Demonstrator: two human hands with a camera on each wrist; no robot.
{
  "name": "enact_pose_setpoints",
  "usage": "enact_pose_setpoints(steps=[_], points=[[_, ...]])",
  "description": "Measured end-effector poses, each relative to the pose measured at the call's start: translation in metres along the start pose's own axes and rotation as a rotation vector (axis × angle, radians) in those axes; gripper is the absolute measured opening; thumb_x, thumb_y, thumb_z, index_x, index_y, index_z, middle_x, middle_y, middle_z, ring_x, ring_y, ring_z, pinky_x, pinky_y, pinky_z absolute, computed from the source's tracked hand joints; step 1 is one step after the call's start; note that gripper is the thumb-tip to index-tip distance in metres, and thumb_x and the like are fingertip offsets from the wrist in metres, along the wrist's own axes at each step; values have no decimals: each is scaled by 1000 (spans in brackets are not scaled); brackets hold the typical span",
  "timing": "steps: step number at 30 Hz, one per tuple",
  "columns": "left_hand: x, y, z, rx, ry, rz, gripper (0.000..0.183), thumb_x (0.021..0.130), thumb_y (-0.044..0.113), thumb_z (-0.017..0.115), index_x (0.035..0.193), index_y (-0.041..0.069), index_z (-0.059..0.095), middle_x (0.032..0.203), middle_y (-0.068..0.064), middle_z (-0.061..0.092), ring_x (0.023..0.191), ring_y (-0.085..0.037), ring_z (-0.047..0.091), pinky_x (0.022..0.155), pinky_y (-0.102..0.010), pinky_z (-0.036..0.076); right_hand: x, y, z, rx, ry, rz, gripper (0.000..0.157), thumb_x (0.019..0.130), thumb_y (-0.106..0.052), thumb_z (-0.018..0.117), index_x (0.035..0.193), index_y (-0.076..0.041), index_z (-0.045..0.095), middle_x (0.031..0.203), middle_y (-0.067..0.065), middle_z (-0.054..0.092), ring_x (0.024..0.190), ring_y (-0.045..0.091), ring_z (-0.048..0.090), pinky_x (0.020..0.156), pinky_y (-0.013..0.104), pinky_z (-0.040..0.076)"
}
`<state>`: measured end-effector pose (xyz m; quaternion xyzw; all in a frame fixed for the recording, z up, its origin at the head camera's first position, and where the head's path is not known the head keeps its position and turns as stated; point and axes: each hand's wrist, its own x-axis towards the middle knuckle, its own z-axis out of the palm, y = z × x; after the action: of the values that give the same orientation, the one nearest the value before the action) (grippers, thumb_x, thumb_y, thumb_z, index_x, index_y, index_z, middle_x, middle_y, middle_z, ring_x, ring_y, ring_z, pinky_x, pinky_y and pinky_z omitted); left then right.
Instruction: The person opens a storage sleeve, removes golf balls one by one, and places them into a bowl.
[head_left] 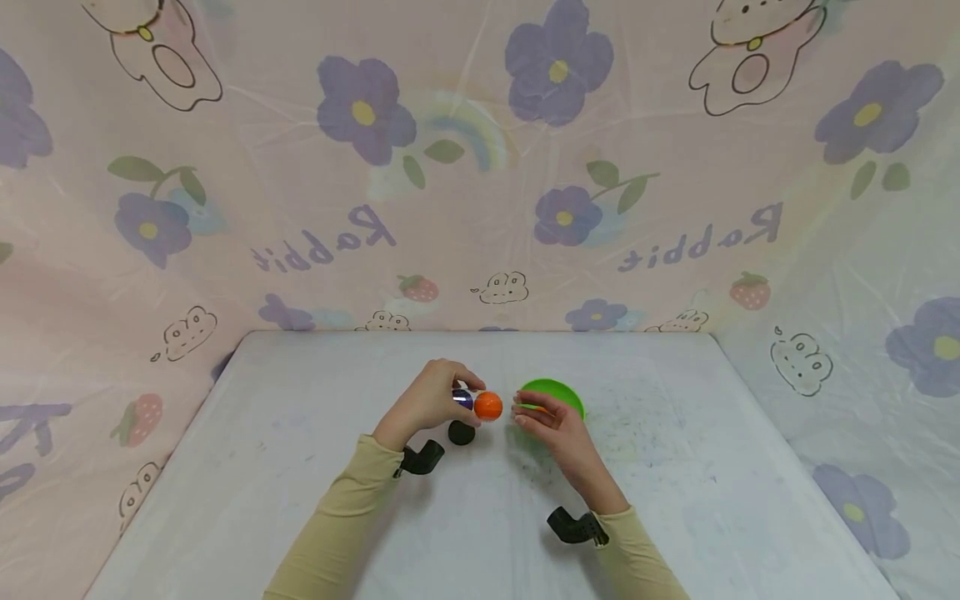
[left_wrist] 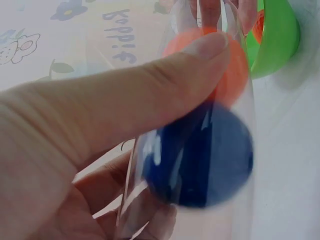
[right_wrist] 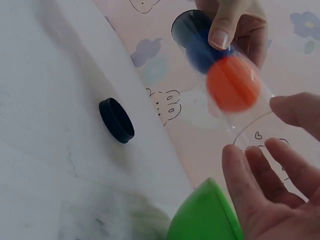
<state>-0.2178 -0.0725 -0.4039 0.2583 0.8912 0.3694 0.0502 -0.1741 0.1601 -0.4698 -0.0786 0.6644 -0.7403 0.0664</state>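
My left hand (head_left: 435, 396) grips a clear tube (right_wrist: 227, 117), thumb across its side. Inside it, a dark blue ball (left_wrist: 200, 155) lies against an orange ball (head_left: 488, 407), the orange one nearer the open mouth. The tube slants, and its far end looks dark. At the mouth, my right hand (head_left: 558, 429) has its thumb and fingertips spread about the rim, with no ball between them; whether they touch the rim is hard to tell. Behind that hand stands a green bowl (head_left: 573, 396), partly hidden, with something orange (left_wrist: 259, 25) in it.
A round black cap (head_left: 461, 432) lies on the white table (head_left: 480, 517) just below the left hand. Patterned cloth (head_left: 465, 192) hangs behind the table and along both sides. A black camera mount (head_left: 573, 527) sticks out from the right wrist, another (head_left: 423, 457) from the left.
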Motion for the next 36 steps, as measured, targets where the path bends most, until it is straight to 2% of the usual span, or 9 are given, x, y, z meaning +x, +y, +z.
enact_pose_setpoints(steps=[4,8,13,20,25,29,36], points=[[-1,1,-1,4,-6,-4,45,62,19,92,103,10,75,98,-2,68,92,-24,55,80,-36,45,0,-1,0,1,6,7,49,88,-7,70,131,6,51,132,21,52,115,33,56,92,36,48],[-1,2,-3,-9,-2,-3,45,61,18,92,102,11,75,97,0,68,94,-30,56,80,-37,45,-1,-3,0,-8,11,9,51,88,-7,69,132,7,49,131,20,53,112,26,59,90,30,49],[-1,1,-3,-20,10,3,44,60,17,92,101,12,75,94,2,68,92,-27,56,78,-35,45,0,-6,0,-23,22,18,50,87,-6,70,132,5,51,128,18,56,110,25,60,89,30,49],[-1,0,-3,-57,21,28,43,61,17,92,101,12,75,95,4,69,93,-20,57,86,-40,47,0,-9,-1,-19,30,31,45,84,-10,74,126,-4,59,125,15,59,110,25,60,94,47,45],[-2,-1,-3,-61,38,38,44,61,19,92,101,12,75,94,4,69,90,-13,56,84,-33,47,-2,-13,0,-12,59,34,48,82,-13,76,126,-3,59,126,15,58,110,25,61,94,53,44],[-2,-2,-2,-74,45,37,45,60,19,92,101,13,75,93,7,69,89,-12,56,83,-31,47,-1,-13,1,-1,101,50,48,82,-14,77,125,-3,60,125,15,59,106,24,62,93,50,45],[-4,-5,0,-96,47,31,46,61,23,92,103,14,75,95,10,68,90,-12,56,84,-33,48,-2,-13,2,55,136,66,47,81,-14,77,123,-3,60,123,16,59,105,25,63,90,39,50]])
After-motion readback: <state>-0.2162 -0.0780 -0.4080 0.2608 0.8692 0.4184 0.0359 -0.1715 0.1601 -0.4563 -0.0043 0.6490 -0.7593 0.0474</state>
